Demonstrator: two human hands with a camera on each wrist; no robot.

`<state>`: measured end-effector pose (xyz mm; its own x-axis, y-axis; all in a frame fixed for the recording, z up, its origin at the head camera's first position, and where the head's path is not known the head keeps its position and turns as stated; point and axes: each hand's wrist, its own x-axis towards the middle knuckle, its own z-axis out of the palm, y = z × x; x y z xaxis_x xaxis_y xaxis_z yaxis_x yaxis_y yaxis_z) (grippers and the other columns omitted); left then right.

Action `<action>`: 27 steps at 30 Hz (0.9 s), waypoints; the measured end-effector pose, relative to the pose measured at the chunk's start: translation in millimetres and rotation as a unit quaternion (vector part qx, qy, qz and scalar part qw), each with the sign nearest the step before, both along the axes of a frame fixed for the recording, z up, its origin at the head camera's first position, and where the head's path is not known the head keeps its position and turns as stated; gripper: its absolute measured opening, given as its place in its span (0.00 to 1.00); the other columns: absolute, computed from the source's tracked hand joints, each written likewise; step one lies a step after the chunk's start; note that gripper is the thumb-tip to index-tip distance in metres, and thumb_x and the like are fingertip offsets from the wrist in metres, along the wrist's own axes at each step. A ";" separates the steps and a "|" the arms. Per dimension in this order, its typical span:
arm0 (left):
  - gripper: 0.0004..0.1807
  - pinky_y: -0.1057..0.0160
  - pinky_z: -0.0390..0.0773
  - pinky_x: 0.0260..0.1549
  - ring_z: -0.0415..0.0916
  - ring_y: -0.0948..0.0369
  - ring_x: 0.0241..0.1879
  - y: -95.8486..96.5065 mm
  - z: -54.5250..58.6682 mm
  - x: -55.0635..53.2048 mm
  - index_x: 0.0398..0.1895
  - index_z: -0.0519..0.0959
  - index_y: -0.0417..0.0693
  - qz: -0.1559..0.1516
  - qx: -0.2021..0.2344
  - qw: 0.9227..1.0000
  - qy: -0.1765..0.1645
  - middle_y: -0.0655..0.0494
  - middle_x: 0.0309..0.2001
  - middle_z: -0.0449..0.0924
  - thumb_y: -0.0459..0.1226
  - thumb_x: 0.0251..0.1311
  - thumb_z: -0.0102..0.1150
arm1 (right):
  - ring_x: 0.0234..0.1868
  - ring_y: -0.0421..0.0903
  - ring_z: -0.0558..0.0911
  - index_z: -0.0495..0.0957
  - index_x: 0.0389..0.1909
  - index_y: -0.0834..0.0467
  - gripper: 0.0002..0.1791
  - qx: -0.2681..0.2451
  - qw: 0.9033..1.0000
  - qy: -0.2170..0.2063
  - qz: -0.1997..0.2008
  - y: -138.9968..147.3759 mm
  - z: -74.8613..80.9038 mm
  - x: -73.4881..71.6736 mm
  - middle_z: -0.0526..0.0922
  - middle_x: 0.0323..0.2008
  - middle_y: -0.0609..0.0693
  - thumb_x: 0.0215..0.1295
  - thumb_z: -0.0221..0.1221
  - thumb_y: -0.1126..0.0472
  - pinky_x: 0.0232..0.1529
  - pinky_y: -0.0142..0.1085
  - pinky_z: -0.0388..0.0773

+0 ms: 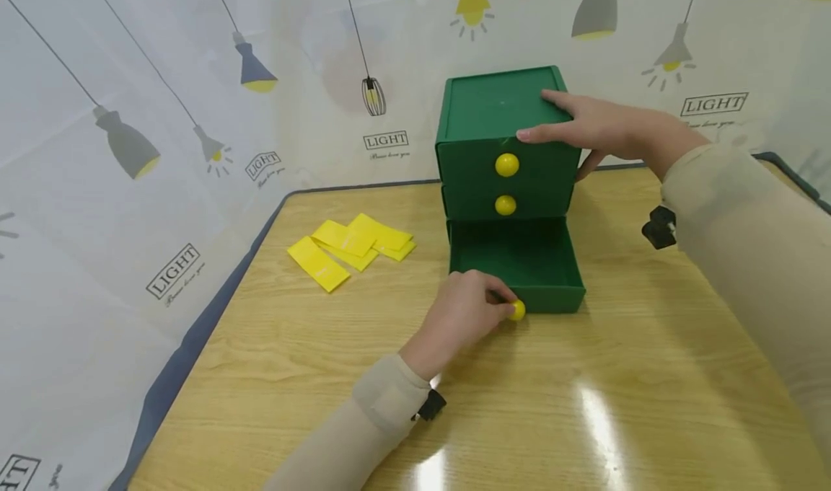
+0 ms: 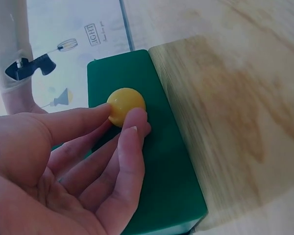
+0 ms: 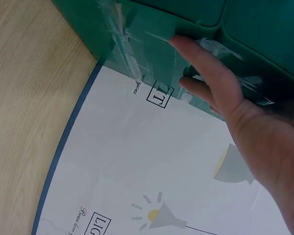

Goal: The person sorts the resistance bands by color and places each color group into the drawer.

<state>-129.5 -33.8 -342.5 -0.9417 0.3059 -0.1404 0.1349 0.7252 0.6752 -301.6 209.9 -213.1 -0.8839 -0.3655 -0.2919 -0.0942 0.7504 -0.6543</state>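
A green three-drawer box (image 1: 501, 109) with round yellow knobs stands toward the back of the table. Its bottom drawer (image 1: 552, 300) is pulled out, its inside showing. My left hand (image 1: 462, 314) pinches the yellow knob (image 2: 125, 105) on that drawer's front between thumb and fingertips. The right hand (image 1: 600, 129) rests on the box's upper right, fingers spread, the thumb at the top's front edge. In the right wrist view, fingers (image 3: 208, 63) lie along the green wall, where clear tape shows. The upper knob (image 1: 507, 164) and middle knob (image 1: 506, 205) sit on the two pushed-in drawers.
Several flat yellow packets (image 1: 353, 242) lie overlapping on the wooden table (image 1: 311, 404), left of the box. Behind the table hangs a pale cloth (image 1: 305, 58) printed with lamps. Each wrist carries a black camera mount (image 1: 659, 228).
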 end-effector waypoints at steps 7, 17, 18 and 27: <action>0.06 0.72 0.80 0.30 0.80 0.70 0.30 -6.6 1.8 0.2 0.44 0.92 0.53 -0.033 -0.015 0.999 0.026 0.60 0.40 0.91 0.42 0.70 0.70 | 0.81 0.73 0.57 0.15 0.84 0.41 0.68 -0.006 1.000 0.007 -0.014 5.1 2.5 -5.6 0.24 0.87 0.59 0.68 0.58 0.26 0.53 0.59 0.88; 0.10 0.61 0.90 0.36 0.90 0.52 0.33 -102.1 46.8 -27.5 0.50 0.89 0.47 0.078 0.102 0.992 0.018 0.48 0.45 0.91 0.41 0.72 0.67 | 0.81 0.70 0.59 0.13 0.81 0.33 0.66 -0.079 0.997 -0.005 -0.019 10.2 -4.8 -8.3 0.33 0.88 0.55 0.70 0.60 0.31 0.59 0.68 0.82; 0.11 0.61 0.90 0.37 0.90 0.52 0.34 -116.0 51.1 -35.4 0.51 0.89 0.46 0.097 0.110 0.989 0.016 0.45 0.46 0.91 0.40 0.72 0.67 | 0.81 0.70 0.59 0.12 0.81 0.32 0.66 -0.080 0.997 -0.008 -0.020 10.4 -4.5 -8.0 0.31 0.88 0.55 0.70 0.60 0.30 0.60 0.67 0.82; 0.21 0.67 0.89 0.37 0.87 0.62 0.31 -247.8 50.0 -106.2 0.62 0.82 0.43 0.246 0.072 0.966 0.005 0.41 0.55 0.87 0.46 0.76 0.63 | 0.84 0.67 0.55 0.06 0.77 0.32 0.69 -0.069 0.997 -0.023 -0.026 5.4 -5.6 -6.9 0.23 0.87 0.51 0.69 0.60 0.28 0.62 0.63 0.82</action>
